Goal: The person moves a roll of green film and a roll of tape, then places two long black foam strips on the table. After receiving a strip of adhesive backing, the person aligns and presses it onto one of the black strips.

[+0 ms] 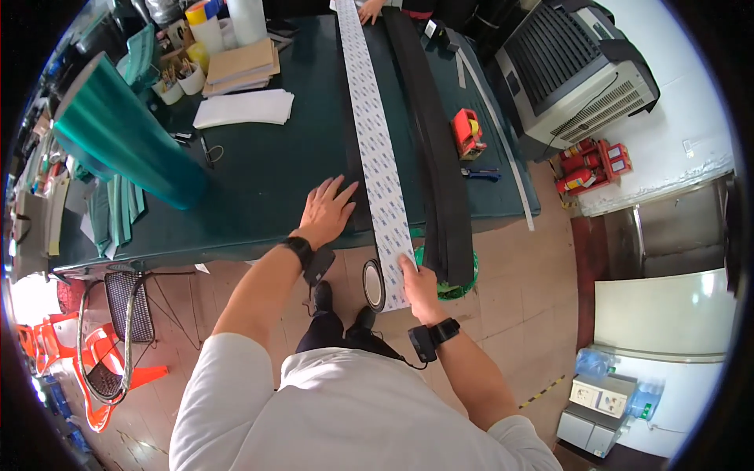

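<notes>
A long white strip with a repeating blue print (pixel 373 129) runs from the far end of the dark green table (pixel 259 184) past its near edge. My right hand (pixel 420 289) grips its near end, thumb on top. Just left of that end hangs a roll of black tape (pixel 374 285), its edge against the strip. My left hand (pixel 327 210) lies flat near the table's front edge, fingers spread, its fingertips at a black strip (pixel 355 169) that runs along the white one. To the right, a thick black folded length of material (pixel 440 188) hangs over the near edge.
Another person's hand (pixel 371 10) rests at the far end. A red tape dispenser (pixel 468 133), a blue-handled cutter (pixel 481 173) and a long pale strip (pixel 510 149) lie right. A large green roll (pixel 129 133) stands left, near white sheets (pixel 245 109).
</notes>
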{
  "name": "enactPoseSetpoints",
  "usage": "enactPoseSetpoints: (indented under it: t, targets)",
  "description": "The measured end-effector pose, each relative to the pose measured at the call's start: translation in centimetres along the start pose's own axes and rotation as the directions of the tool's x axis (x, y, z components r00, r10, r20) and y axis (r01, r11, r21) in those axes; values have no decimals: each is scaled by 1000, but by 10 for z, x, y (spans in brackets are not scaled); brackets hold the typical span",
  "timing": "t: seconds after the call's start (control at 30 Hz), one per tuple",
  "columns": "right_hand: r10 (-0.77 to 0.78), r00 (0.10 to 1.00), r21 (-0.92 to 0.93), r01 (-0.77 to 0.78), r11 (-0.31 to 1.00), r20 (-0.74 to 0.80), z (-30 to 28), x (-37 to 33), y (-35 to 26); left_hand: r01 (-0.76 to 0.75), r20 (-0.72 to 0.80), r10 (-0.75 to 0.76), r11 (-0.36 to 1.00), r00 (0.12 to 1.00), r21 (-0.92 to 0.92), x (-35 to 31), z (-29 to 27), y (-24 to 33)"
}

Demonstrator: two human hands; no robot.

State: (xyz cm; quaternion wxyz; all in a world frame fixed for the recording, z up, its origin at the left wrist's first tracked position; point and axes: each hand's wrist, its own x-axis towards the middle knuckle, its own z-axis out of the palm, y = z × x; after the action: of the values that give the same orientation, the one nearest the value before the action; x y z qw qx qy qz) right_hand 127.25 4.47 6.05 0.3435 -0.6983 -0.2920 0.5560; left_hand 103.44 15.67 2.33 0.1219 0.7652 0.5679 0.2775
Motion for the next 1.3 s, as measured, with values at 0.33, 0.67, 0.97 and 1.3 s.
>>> enactPoseSetpoints:
  t: [0.33,0.67,0.97,1.3]
  targets:
    - [-139,988,-205,123,971,-69,18,6,55,-106,147,86,986,985,128,9,13,-21]
    - [-259,965,-246,240,939,-44,17,12,83,-99,124,83,986,989,135,10,17,-25]
    - [-52,999,-195,51,979,-2,16,4,70,-99,120,83,986,989,135,7,19,-27]
    - [-231,973,-344,208,916,-28,15,12,86,-83,157,58,984,986,158,7,17,-23]
